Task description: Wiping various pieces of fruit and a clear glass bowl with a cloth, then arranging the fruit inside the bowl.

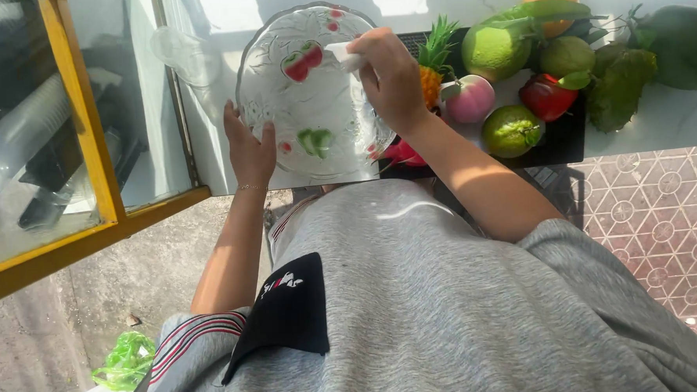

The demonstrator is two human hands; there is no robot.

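Observation:
A clear glass plate [312,72] with painted red and green fruit marks is tilted up in front of me. My left hand [248,149] grips its lower left rim. My right hand [390,76] presses a small white cloth or sponge [344,57] against the plate's face near its upper right. Both forearms reach up from my grey top.
A black tray [561,140] on the white counter holds several fruits: a small pineapple [434,63], a pink peach [470,99], green limes [510,130], a red apple [545,97]. A yellow-framed glass cabinet [87,129] stands at left. A green plastic bag [126,360] lies on the concrete floor.

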